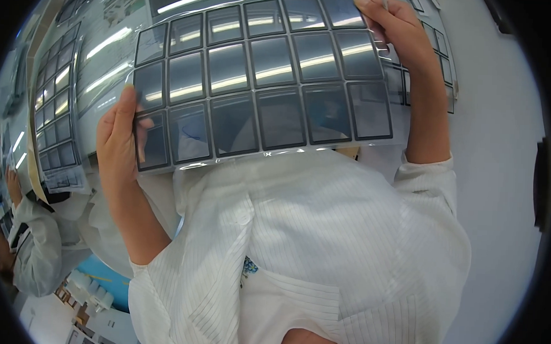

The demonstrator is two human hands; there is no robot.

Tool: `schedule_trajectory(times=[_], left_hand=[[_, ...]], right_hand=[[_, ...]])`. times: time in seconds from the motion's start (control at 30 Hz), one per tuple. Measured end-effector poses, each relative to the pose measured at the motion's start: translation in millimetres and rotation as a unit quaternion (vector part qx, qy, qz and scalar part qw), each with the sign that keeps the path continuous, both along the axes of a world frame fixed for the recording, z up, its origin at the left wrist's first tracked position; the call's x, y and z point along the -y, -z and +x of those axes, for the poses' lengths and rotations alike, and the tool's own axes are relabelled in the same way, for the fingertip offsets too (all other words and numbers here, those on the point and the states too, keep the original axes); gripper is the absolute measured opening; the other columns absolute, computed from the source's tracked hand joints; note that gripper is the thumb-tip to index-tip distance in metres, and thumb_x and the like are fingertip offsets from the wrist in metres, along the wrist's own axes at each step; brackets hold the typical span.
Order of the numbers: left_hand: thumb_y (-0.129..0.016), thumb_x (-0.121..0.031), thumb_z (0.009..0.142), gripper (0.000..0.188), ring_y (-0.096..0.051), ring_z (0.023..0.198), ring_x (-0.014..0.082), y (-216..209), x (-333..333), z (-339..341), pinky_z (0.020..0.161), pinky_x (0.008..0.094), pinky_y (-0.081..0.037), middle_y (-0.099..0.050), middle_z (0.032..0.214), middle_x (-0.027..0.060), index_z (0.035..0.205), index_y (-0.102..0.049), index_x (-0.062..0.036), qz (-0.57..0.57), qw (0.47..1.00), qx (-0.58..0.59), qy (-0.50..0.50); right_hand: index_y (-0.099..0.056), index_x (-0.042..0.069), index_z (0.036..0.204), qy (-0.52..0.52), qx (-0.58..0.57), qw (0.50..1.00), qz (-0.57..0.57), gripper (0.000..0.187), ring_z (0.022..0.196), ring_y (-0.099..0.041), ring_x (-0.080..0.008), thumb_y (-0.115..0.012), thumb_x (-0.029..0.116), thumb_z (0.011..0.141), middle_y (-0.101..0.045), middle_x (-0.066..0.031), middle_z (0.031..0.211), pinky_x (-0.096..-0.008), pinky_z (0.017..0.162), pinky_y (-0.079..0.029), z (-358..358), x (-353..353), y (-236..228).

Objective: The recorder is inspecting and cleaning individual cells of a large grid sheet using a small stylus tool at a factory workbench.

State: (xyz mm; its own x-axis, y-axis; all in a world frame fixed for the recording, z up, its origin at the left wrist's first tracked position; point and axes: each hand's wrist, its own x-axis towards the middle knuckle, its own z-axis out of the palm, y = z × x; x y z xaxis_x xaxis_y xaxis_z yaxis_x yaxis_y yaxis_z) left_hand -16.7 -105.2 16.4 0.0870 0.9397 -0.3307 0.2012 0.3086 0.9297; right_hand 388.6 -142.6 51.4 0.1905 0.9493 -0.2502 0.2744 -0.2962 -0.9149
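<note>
A clear plastic tray [270,152] is held up in front of my chest, tilted so ceiling lights reflect in it. It carries rows of dark, glossy rectangular panels [229,64] with black borders. My left hand [116,136] grips its left edge, thumb on top and fingers showing through the clear plastic beneath. At the far right corner, my right hand [401,34] pinches the edge between thumb and fingers. A few faint pen-like marks appear on one of the near panels.
Another tray of dark panels [58,110] lies at the left on the work surface, beside a tan edge strip [34,103]. More panels [439,47] show behind my right forearm. A person in a white coat [45,249] works at the far left.
</note>
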Motion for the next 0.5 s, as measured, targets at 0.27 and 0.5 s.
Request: schedule_trajectory(times=[0.27,0.5], left_hand=[[-0.060,-0.043,0.095,0.041,-0.036,0.034,0.0032,5.1,2.9,-3.3,0.031,0.0198,-0.021,-0.058,0.057,0.0022,0.080,-0.062,-0.0047,-0.001,0.999,0.034,-0.008],[-0.060,-0.043,0.095,0.041,-0.036,0.034,0.0034,4.1,4.4,0.4,0.031,0.0198,-0.021,-0.060,0.058,0.0032,0.081,-0.062,-0.0048,-0.006,1.000,0.021,-0.022]], right_hand=[[-0.056,0.010,0.064,0.015,0.020,1.000,-0.012,0.038,0.040,-0.044,-0.0043,-0.056,0.028,0.098,-0.050,0.0043,0.051,-0.0207,0.039,-0.034,-4.6,1.6,-5.1],[-0.056,0.011,0.064,-0.002,0.036,0.999,0.005,0.039,0.040,-0.045,-0.0049,-0.055,0.029,0.098,-0.051,0.0040,0.051,-0.0204,0.039,-0.035,-0.5,1.8,-0.9]])
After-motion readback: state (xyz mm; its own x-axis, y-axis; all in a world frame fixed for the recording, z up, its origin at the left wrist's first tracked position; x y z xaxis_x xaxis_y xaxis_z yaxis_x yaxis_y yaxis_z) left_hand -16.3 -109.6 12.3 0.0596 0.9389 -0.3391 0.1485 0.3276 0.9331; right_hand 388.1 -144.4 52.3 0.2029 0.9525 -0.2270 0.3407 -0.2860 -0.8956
